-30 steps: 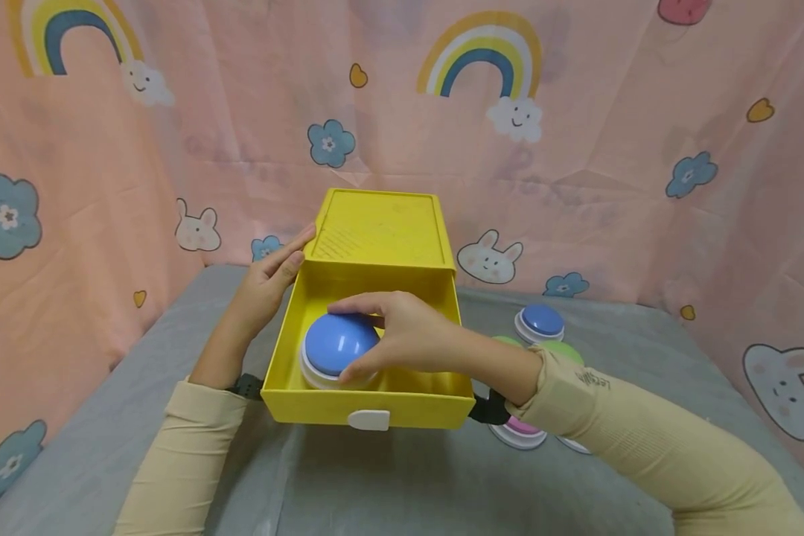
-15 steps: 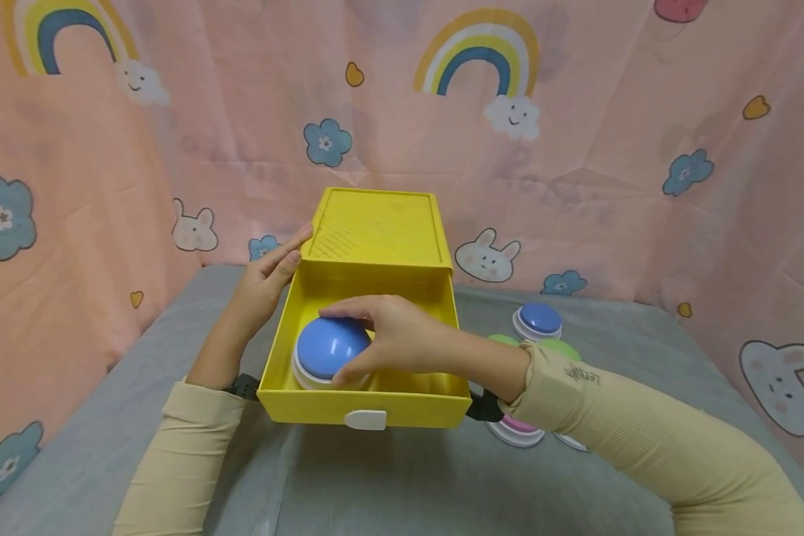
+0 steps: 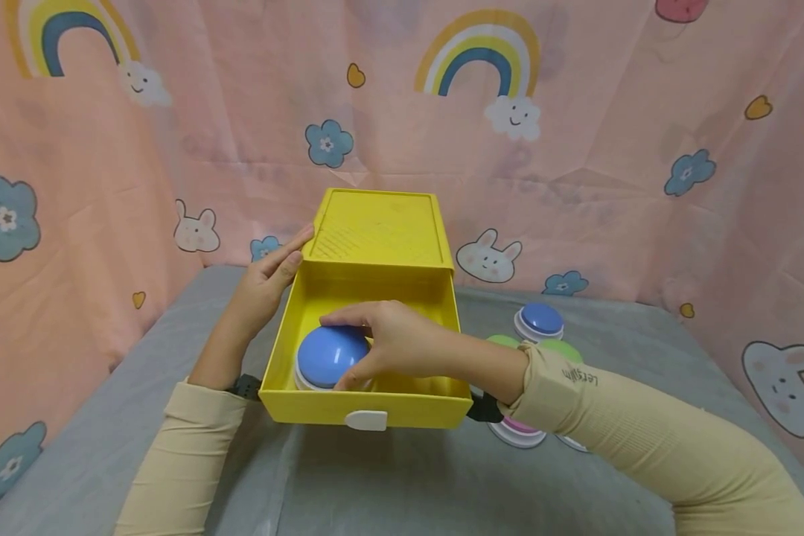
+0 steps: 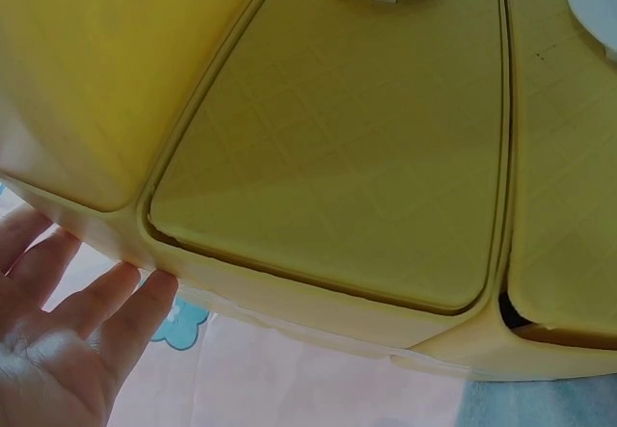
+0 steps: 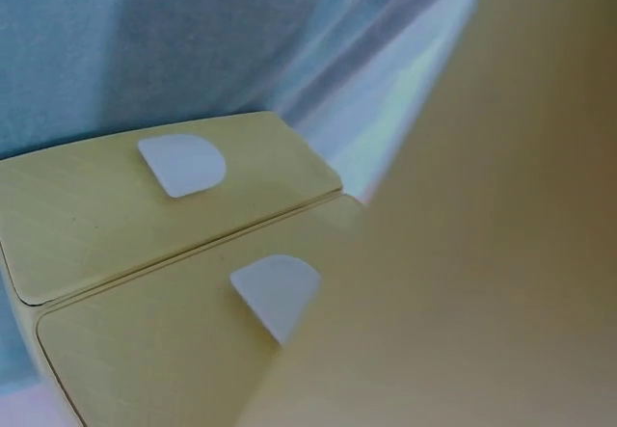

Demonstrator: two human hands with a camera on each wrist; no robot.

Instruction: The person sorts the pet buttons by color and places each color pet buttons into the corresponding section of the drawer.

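In the head view, my right hand (image 3: pixel 402 339) grips a blue dome push button with a white base (image 3: pixel 330 354) by its side, thumb in front and fingers behind. The button sits low at the front left of a pulled-out yellow drawer (image 3: pixel 301 406), its base partly hidden by the drawer's front wall. My left hand (image 3: pixel 257 294) rests its extended fingers against the left side of the yellow drawer cabinet (image 3: pixel 378 227). In the left wrist view, the fingertips touch the cabinet's edge. The right wrist view shows white-tabbed closed drawers (image 5: pixel 116 225), the right hand out of sight.
Right of the cabinet, on the grey cloth (image 3: pixel 482 491), stand another blue button (image 3: pixel 541 319), green buttons (image 3: pixel 563 350) and a pink one (image 3: pixel 521 426), partly covered by the right arm. A pink patterned curtain (image 3: pixel 388 149) hangs behind.
My right hand has lowered the blue button slightly and shifted it a little left toward the drawer's front corner. The left hand stays against the cabinet.
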